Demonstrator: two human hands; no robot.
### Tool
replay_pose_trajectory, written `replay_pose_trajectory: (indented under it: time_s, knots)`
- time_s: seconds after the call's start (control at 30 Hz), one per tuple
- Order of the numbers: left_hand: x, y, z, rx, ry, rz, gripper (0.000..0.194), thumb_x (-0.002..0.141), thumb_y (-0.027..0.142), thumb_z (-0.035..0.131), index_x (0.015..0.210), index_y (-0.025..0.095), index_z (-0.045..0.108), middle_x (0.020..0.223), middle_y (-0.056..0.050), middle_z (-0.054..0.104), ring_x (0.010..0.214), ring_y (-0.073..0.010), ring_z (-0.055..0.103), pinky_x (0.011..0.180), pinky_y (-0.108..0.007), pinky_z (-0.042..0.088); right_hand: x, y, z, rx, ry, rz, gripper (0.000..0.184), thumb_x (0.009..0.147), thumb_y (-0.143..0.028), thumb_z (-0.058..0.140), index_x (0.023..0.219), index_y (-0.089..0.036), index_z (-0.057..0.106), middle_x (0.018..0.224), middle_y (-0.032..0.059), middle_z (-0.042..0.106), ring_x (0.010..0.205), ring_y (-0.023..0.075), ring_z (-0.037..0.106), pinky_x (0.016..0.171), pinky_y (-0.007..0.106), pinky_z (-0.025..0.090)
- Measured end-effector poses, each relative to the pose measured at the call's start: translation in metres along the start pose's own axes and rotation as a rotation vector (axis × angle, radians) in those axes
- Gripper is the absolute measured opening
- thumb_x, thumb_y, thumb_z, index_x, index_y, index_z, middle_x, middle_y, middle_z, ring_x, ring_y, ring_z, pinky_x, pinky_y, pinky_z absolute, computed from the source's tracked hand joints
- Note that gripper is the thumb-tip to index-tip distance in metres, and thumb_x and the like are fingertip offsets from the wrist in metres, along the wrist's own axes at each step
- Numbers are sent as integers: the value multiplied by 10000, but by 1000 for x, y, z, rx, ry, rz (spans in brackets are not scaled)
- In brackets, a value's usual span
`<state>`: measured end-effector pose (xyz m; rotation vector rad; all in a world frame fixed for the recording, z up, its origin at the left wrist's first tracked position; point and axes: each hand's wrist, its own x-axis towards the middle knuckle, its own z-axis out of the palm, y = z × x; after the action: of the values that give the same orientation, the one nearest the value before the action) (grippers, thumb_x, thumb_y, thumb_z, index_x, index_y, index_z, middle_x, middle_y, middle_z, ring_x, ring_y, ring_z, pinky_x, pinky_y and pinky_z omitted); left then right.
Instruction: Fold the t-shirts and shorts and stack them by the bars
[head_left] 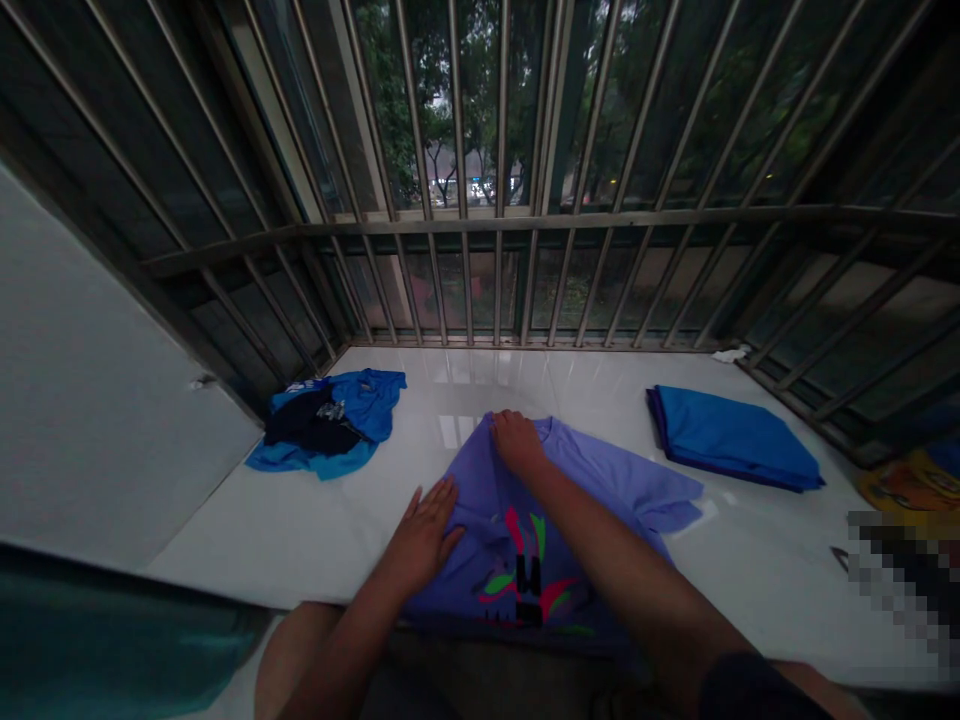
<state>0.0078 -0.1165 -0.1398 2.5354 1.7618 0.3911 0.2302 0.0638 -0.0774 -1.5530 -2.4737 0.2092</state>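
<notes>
Head view shows the shirt [484,505], its collar [550,427] nearer the right hand [516,442], whose grip I cannot tell. Left hand [424,535] lies flat, open.

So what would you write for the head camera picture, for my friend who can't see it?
Two bare hands, left and right, press on a purple T-shirt with a bright print, spread on a shiny white ledge. Crumpled blue and black clothes lie to the left, folded blue cloth to the right, and a barred window is behind.

open ledge [300,530] leftward, bars [498,290] (metal) ahead
</notes>
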Motion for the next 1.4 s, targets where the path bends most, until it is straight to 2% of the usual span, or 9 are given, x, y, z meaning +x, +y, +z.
replay_pose_trajectory:
  time_s: [0.13, 0.23, 0.33, 0.43, 0.53, 0.87, 1.07, 1.27, 1.4]
  knots:
    - [-6, -17, -10, 8, -55, 83, 852, 1090, 516, 574, 1781, 234, 162, 1823, -164, 278, 1685, -325, 305, 1339, -670, 270, -66, 2, 11, 24, -52, -81, 645, 1116, -567, 479, 1661, -222, 474, 1752, 161, 435, 1616, 348, 366, 1327, 567, 238]
    - [-7, -21, -27, -19, -80, 174, 883, 1049, 514, 660, 1771, 260, 220, 1813, -161, 320, 1668, -338, 340, 1347, -654, 249, -91, 7, 21, 70, -125, -104, 785, 1066, -671, 527, 1717, -251, 400, 1829, 123, 287, 1690, 372, 228, 1353, 648, 123]
    - [-15, -17, -43, -72, -85, 249, 779, 951, 503, 803, 1636, 276, 509, 1708, -148, 520, 1550, -360, 510, 1304, -594, 356, -93, 11, 25, 106, -142, -95, 809, 1069, -681, 504, 1734, -241, 369, 1845, 111, 234, 1711, 354, 172, 1366, 643, 71]
    - [-29, -10, -52, -85, -86, 236, 460, 913, 401, 860, 1334, 266, 733, 1423, -114, 738, 1293, -345, 683, 1116, -512, 527, -90, 11, 24, 119, -139, -93, 800, 1073, -679, 491, 1729, -235, 381, 1847, 107, 222, 1715, 354, 161, 1367, 648, 62]
    - [-40, -5, -55, -59, -56, 226, 147, 1008, 215, 722, 1141, 254, 770, 1213, -62, 801, 1098, -280, 732, 1001, -447, 550, -90, 10, 23, 121, -138, -91, 798, 1079, -683, 473, 1731, -233, 379, 1846, 109, 223, 1715, 352, 158, 1369, 643, 53]
    - [-48, -6, -79, -85, -165, 203, 89, 1009, 217, 721, 1019, 266, 795, 1177, -37, 812, 1089, -257, 743, 1021, -423, 551, -90, 12, 24, 134, -145, -92, 775, 1089, -650, 464, 1729, -220, 377, 1845, 109, 242, 1713, 349, 166, 1372, 630, 39]
    - [-30, -11, -57, -108, 18, -9, 393, 1118, 301, 457, 1379, 234, 744, 1455, -119, 748, 1327, -279, 706, 1191, -468, 532, -88, 11, 21, 127, -157, -117, 758, 1095, -627, 454, 1727, -214, 383, 1841, 117, 246, 1714, 343, 167, 1371, 632, 53]
    - [-36, -19, -21, 51, -138, -129, 633, 1112, 434, 452, 1710, 229, 425, 1770, -148, 404, 1612, -328, 453, 1290, -646, 376, -82, 12, 20, 114, -157, -152, 769, 1098, -647, 429, 1728, -210, 379, 1843, 115, 239, 1711, 345, 179, 1370, 640, 58]
    - [-52, -37, -19, 57, -124, -110, 672, 1110, 467, 464, 1747, 299, 337, 1790, -144, 355, 1652, -340, 377, 1290, -690, 323, -79, 8, 22, 105, -152, -172, 772, 1093, -670, 429, 1731, -238, 372, 1844, 101, 241, 1708, 334, 192, 1371, 628, 68]
